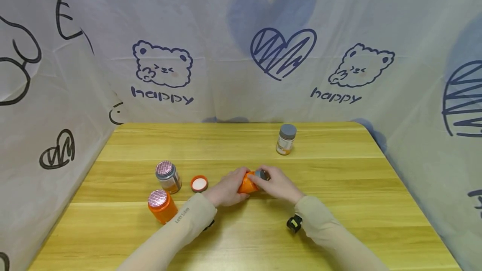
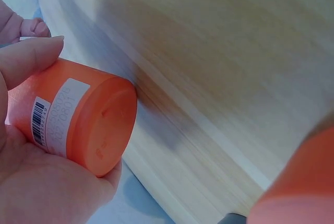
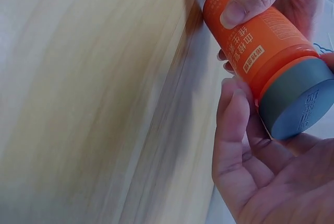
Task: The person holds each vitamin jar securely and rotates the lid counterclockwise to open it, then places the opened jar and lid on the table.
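Note:
Tilted on its side above the table is an orange pill bottle [image 1: 247, 185] with a grey cap [image 3: 300, 98]. My left hand [image 1: 229, 188] grips the bottle's body, its thumb lying along the printed side in the right wrist view. The bottle's base and a barcode label [image 2: 49, 119] face the left wrist camera. At the other end, my right hand [image 1: 280, 185] holds the cap between thumb and curled fingers; part of that thumb is cut off in the right wrist view. The cap sits on the bottle's neck.
To the left stand an uncapped orange bottle [image 1: 164, 210] and an uncapped grey-necked bottle [image 1: 171, 180], both with patterned seals. A loose cap [image 1: 199, 183] lies inside-up beside them. Farther back is a grey-capped bottle [image 1: 286, 139]. Cloth hangs around the wooden table [image 1: 339, 166].

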